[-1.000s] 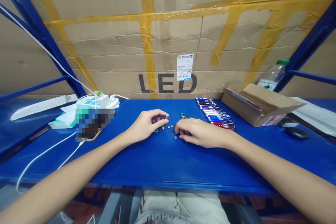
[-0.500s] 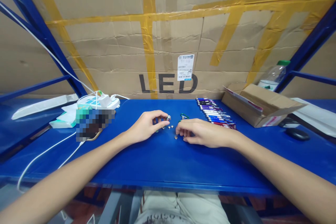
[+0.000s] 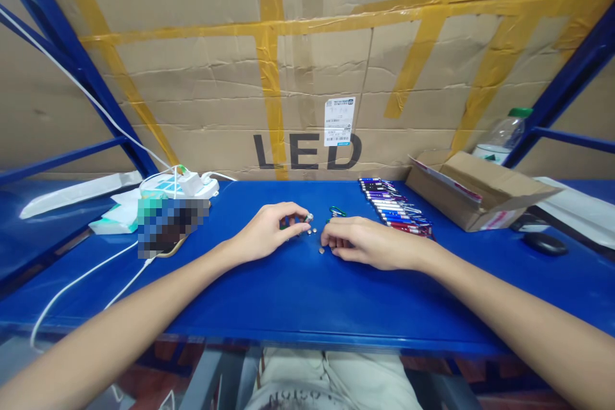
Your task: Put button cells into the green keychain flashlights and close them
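Bare desk (image 3: pixel 298 298) along front edge, pen-light row (image 3: pixel 394 208) and open carton (image 3: pixel 475 195) (back right) blocking, power strip (image 3: pixel 180 186) back left.

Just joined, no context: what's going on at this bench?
A person works bare-handed at a blue table. The left hand pinches a small green light with a silver tip in its fingers. The right hand rests palm-down beside loose silver discs; whether it holds one is hidden. A row of keychain lights lies to the right, next to an open cardboard box.
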`<state>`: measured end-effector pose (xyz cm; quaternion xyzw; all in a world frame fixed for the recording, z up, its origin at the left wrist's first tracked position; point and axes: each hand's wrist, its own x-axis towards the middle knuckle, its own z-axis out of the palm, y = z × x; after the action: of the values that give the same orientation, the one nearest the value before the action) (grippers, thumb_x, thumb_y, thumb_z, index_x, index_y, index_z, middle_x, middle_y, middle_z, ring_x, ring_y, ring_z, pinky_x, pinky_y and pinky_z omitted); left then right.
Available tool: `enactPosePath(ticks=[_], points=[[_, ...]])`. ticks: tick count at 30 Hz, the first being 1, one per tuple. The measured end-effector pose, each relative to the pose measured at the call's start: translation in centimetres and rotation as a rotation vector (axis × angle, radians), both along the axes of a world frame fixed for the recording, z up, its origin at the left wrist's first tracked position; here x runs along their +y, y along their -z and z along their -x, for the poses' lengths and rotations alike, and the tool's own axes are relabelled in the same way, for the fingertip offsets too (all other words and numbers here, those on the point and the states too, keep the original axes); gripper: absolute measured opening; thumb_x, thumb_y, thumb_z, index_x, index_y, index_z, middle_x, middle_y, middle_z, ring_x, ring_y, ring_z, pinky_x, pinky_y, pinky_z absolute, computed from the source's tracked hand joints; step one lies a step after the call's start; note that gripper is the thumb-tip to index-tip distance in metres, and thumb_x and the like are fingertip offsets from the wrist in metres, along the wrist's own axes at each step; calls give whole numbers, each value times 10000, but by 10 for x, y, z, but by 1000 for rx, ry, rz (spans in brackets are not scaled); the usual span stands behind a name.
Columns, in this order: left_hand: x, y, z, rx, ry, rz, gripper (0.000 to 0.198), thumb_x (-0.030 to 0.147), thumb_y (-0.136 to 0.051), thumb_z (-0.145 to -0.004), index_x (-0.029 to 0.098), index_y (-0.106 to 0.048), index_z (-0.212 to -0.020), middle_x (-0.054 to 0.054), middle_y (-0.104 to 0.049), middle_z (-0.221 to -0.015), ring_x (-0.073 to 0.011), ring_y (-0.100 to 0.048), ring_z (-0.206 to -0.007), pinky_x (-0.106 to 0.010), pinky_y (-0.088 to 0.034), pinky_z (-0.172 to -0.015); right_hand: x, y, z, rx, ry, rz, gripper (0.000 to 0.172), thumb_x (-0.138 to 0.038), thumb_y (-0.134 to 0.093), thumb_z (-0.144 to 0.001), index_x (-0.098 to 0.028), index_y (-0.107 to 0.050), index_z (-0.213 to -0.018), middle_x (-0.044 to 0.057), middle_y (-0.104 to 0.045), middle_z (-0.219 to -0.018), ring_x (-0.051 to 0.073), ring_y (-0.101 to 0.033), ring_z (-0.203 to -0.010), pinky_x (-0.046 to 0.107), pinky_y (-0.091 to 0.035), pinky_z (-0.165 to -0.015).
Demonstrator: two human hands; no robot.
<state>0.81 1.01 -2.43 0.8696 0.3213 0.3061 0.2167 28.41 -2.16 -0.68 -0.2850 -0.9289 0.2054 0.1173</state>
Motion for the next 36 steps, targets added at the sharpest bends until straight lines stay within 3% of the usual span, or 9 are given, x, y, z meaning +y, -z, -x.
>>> enactPosePath(ticks=[7,15,36], points=[[-1,-1,1,60,40,-68,258,413,-677,-1050,204,-763,-1174,-58,-769,-1080,-188,-680,-897,-310,-534,-861,-4,3,4,172,31,-100,160,-167,-613,-1029,-211,-638,-1181,52,-689,-1053,200,-660,-924,336,-533,-853],[-4,-4,0,106,122,-69,233,396,-660,-1071,215,-762,-1174,-51,-761,-1056,-197,-689,-939,-298,-517,-876,-9,7,12,418,74,-214,180,-227,-592,-1077,-237,-614,-1255,67,-666,-1130,192,-672,-947,333,-562,-867],[-7,-6,-1,173,203,-94,291,443,-611,-1097,203,-769,-1144,-73,-755,-1048,-229,-681,-984,-349,-481,-958,-7,11,12,325,26,-252,200,-290,-514,-1140,-239,-630,-1296,87,-675,-1131,222,-666,-1022,363,-560,-907]])
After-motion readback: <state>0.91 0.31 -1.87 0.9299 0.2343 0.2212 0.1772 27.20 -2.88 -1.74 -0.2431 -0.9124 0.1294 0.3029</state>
